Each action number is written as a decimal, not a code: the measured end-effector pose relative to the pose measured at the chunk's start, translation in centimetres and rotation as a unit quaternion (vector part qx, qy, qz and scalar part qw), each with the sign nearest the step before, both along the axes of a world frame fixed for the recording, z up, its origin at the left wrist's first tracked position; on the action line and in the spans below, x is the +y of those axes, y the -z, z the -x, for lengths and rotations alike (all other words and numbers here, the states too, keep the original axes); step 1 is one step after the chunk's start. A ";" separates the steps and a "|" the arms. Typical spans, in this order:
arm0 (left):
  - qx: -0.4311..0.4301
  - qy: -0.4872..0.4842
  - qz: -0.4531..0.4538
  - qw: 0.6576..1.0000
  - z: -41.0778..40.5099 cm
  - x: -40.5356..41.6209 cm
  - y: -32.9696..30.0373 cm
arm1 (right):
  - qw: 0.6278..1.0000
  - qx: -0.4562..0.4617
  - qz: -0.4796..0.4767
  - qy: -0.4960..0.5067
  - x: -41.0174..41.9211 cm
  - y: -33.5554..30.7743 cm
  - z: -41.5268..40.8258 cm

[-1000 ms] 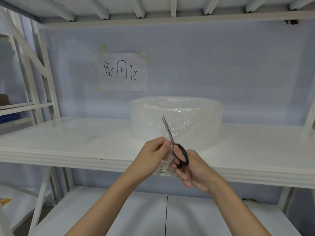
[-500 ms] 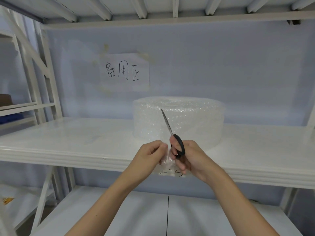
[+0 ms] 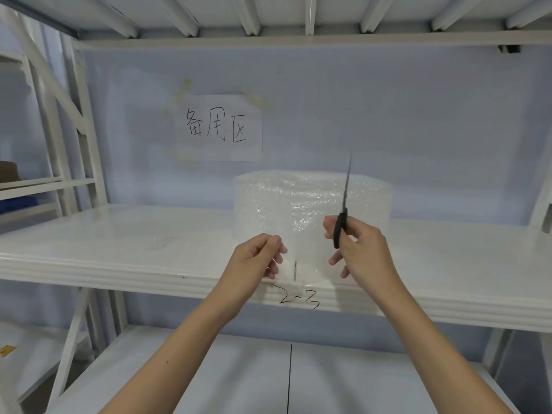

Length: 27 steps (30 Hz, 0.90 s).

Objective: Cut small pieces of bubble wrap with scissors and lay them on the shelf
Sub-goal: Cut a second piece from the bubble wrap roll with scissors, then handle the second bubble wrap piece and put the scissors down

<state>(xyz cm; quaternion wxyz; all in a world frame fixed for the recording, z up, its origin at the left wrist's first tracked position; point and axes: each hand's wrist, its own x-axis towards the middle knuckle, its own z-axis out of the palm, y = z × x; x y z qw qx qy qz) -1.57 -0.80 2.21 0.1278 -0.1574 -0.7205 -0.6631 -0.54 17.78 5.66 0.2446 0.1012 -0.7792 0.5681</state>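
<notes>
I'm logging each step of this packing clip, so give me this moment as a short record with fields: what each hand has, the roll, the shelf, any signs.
left hand: pinches a small clear bubble wrap piece in front of the shelf edge
right hand: grips the scissors by the black handle, blades closed, pointing up
bubble wrap roll: stands on the shelf behind the hands
shelf: white, edge marked "2-3"
paper sign: taped to the wall, handwritten characters
</notes>
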 end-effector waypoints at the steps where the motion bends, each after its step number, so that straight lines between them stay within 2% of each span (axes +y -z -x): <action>1: -0.002 0.000 -0.002 1.000 0.0 0.0 0.0 | 1.000 -0.001 -0.007 0.020 0.9 0.1 0.1; 7: -0.012 0.010 -0.007 1.000 0.0 0.6 0.2 | 0.980 -0.079 -0.142 0.111 5.8 1.5 1.0; 12: -0.021 0.024 0.007 0.999 -0.3 1.4 0.3 | 0.960 -0.142 -0.159 0.179 7.2 1.9 1.5; 15: -0.015 0.031 0.013 0.999 -0.4 1.5 0.3 | 0.936 -0.158 -0.214 0.231 8.0 2.3 1.9; 22: -0.007 0.039 -0.028 0.999 -0.4 0.5 -0.2 | 0.885 -0.145 -0.339 0.283 7.5 3.4 2.5; 25: 0.002 0.028 -0.038 0.999 -0.2 -0.3 -0.5 | 0.854 -0.093 -0.395 0.325 5.8 3.0 1.7; 26: 0.003 0.024 -0.041 0.999 -0.2 -0.5 -0.6 | 0.863 -0.056 -0.386 0.322 4.9 2.8 1.3; 27: 0.002 0.020 -0.045 0.999 -0.1 -0.8 -0.7 | 0.887 -0.021 -0.355 0.293 3.9 2.5 0.9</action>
